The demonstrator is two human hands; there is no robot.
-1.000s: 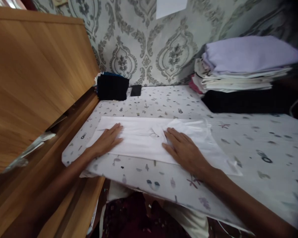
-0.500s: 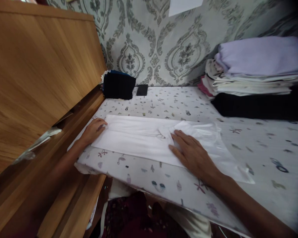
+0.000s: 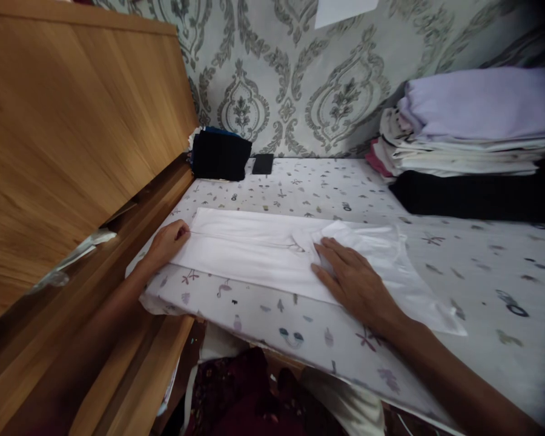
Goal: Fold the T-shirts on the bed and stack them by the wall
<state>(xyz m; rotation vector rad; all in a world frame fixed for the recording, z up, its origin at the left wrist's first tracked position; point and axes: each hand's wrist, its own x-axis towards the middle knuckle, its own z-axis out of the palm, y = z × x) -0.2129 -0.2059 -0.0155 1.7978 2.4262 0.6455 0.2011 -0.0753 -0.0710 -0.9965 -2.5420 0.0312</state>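
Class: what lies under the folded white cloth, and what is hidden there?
Under the white cloth shows only a patterned sheet, spreading beyond it. The sheet's part beneath the cloth, and whatever supports it, is covered.

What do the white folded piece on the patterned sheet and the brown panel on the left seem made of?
The white folded cloth: thin woven fabric, likely cotton, matte; soft creases and a crisp fold line. The brown side panel: wood or wood-look laminate, smooth satin finish; long grain streaks, faint sheen.

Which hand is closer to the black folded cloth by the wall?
Left. The left hand pinches the white cloth nearer the black folded cloth; the right hand rests farther right.
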